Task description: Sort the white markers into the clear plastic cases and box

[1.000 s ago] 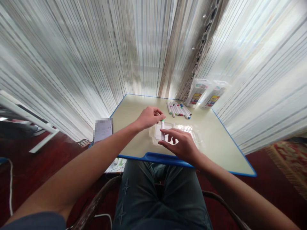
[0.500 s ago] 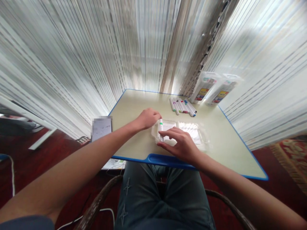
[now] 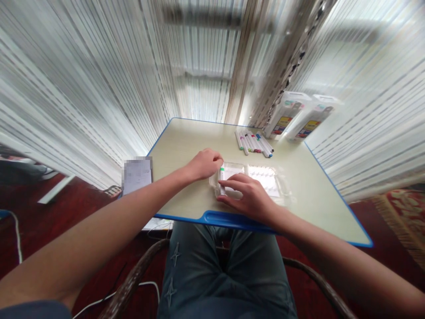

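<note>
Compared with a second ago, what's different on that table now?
The green-banded marker has shifted to the person's left, to the left end of the clear case. The left hand and right hand are still at it; whether either let go is unclear. The loose markers and two upright packages stayed put.

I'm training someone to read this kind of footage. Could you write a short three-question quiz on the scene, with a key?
1. What colour is the band on the marker that the right hand touches?
2. Do the loose markers lie inside the case or beyond it?
3. How many packs stand by the far right corner of the table?

Key: 1. Green. 2. Beyond it. 3. Two.
</note>
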Available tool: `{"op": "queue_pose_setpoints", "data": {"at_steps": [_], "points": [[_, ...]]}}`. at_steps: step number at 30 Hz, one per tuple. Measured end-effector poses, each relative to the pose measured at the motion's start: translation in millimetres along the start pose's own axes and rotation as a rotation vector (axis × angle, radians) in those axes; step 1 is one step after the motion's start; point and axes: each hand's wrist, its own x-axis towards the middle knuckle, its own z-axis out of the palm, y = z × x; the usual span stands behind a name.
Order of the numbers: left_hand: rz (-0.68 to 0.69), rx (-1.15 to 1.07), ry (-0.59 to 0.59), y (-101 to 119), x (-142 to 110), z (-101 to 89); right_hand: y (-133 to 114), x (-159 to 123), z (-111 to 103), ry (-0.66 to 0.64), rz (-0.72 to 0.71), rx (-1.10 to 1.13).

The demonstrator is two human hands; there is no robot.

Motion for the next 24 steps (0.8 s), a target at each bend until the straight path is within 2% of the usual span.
{"op": "queue_pose_setpoints", "data": {"at_steps": [7,24], "points": [[0.039,-0.003,0.035,-3.2,-4.2,5.7,-1.6,-1.4,-0.7,-0.081,0.006,-0.027],[0.05,0.011,0.057,-3.8,-3.7,13.1,-2.4,-3.6,0.6,-0.086,0.063,0.005]]}}
